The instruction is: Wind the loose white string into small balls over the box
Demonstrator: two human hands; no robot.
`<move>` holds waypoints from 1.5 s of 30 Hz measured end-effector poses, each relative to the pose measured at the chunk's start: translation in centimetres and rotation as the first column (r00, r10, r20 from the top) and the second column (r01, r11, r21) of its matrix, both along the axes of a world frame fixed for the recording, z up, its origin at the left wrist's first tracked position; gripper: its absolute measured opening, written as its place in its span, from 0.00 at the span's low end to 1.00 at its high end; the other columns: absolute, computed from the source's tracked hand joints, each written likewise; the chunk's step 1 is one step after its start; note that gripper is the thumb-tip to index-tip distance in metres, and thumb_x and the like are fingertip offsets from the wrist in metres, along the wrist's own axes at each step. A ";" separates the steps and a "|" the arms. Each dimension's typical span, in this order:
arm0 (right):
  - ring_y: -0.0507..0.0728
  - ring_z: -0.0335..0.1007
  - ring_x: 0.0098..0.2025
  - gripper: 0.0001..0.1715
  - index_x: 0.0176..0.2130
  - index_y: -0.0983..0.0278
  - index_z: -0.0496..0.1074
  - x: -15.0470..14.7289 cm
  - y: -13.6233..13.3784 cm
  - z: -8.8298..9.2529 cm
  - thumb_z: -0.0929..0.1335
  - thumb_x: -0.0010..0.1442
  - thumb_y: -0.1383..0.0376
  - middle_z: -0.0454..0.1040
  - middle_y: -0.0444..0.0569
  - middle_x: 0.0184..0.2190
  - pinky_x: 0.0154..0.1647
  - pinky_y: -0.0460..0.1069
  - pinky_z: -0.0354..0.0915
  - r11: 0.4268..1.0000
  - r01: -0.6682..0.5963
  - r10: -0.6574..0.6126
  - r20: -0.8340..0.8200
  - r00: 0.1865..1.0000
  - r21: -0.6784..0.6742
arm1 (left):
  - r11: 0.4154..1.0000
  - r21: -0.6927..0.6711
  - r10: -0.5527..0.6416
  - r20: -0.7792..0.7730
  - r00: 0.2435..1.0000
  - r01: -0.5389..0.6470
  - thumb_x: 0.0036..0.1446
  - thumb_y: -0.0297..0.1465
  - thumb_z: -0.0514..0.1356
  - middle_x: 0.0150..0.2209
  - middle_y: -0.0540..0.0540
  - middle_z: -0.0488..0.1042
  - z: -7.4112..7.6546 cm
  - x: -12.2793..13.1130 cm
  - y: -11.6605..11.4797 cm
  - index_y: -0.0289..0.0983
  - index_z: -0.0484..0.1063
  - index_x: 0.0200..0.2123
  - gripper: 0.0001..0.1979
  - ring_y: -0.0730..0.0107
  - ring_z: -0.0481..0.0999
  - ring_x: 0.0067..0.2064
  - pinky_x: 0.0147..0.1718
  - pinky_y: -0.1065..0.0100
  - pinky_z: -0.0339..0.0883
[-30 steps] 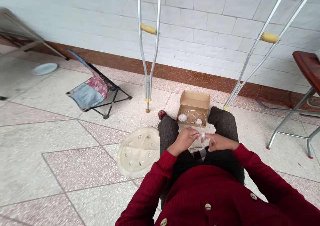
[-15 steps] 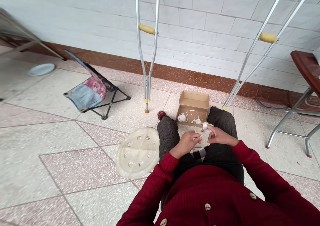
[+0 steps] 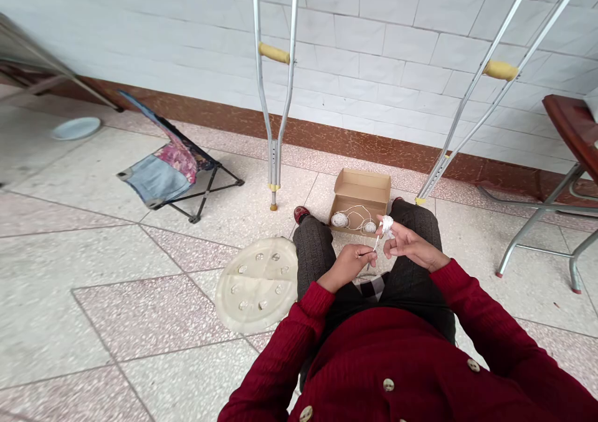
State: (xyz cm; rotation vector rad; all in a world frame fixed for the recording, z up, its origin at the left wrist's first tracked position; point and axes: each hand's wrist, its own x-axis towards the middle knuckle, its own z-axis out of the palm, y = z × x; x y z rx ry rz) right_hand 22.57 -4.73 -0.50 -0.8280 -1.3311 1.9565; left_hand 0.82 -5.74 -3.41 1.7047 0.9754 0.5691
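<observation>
My left hand [image 3: 349,266] pinches a strand of white string between thumb and fingertips, just above my lap. To its right, my right hand [image 3: 417,248] has its index finger stretched out, with a small bundle of white string [image 3: 387,224] wound round it. The other fingers of that hand are bent in. A short length of string runs from the bundle down to my left fingertips. Behind my hands, an open cardboard box [image 3: 362,188] holds a white ball of string [image 3: 340,220] on its left and a smaller ball [image 3: 369,227] on its right, with loose strands between them.
A round cream mat with holes [image 3: 256,285] lies left of my legs. One crutch [image 3: 275,160] leans on the wall ahead, another crutch [image 3: 441,160] to the right. A folding chair [image 3: 163,173] stands left, a metal-legged stool [image 3: 542,223] right, and a pale plate [image 3: 76,128] lies far left.
The string on my right index finger has turned from a neat band into a fuller, looser bundle. My right hand has tilted a little; my left hand stays nearly in place.
</observation>
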 end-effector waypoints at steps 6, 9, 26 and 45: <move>0.49 0.62 0.26 0.35 0.54 0.62 0.66 -0.7 -0.5 -3.3 0.75 0.47 0.68 0.68 0.40 0.29 0.27 0.44 0.58 0.983 -0.155 0.091 0.481 0.872 0.094 | 0.973 0.232 0.013 -0.131 0.991 0.018 0.62 0.33 0.57 0.27 0.50 0.76 0.9 -0.9 1.2 0.38 0.76 0.25 0.14 0.68 0.73 0.34 0.53 0.62 0.59; 0.48 0.61 0.26 0.25 0.46 0.63 0.70 -0.7 -1.3 -2.8 0.75 0.48 0.68 0.67 0.41 0.30 0.26 0.44 0.57 0.975 -0.223 0.209 0.372 0.904 -0.006 | 0.957 0.290 0.018 -0.124 0.992 0.019 0.61 0.32 0.57 0.31 0.49 0.79 1.3 -1.5 2.4 0.39 0.77 0.27 0.12 0.67 0.74 0.38 0.59 0.60 0.53; 0.50 0.61 0.31 0.25 0.50 0.63 0.71 -2.0 -0.8 0.4 0.75 0.52 0.65 0.65 0.45 0.34 0.31 0.45 0.57 0.985 -0.085 0.042 -0.271 0.962 -0.148 | 0.939 -0.342 0.205 0.497 0.843 -0.027 0.61 0.39 0.60 0.27 0.48 0.77 0.0 0.3 0.4 0.34 0.71 0.51 0.19 0.67 0.77 0.31 0.43 0.63 0.66; 0.48 0.49 0.25 0.21 0.47 0.65 0.76 -2.3 -1.2 0.4 0.72 0.57 0.57 0.58 0.41 0.26 0.27 0.46 0.51 0.946 0.022 -0.088 -0.192 0.978 -0.323 | 0.940 -0.264 0.309 0.395 0.865 -0.215 0.60 0.42 0.59 0.22 0.47 0.75 -1.1 -0.5 1.1 0.32 0.79 0.37 0.18 0.69 0.73 0.28 0.39 0.67 0.65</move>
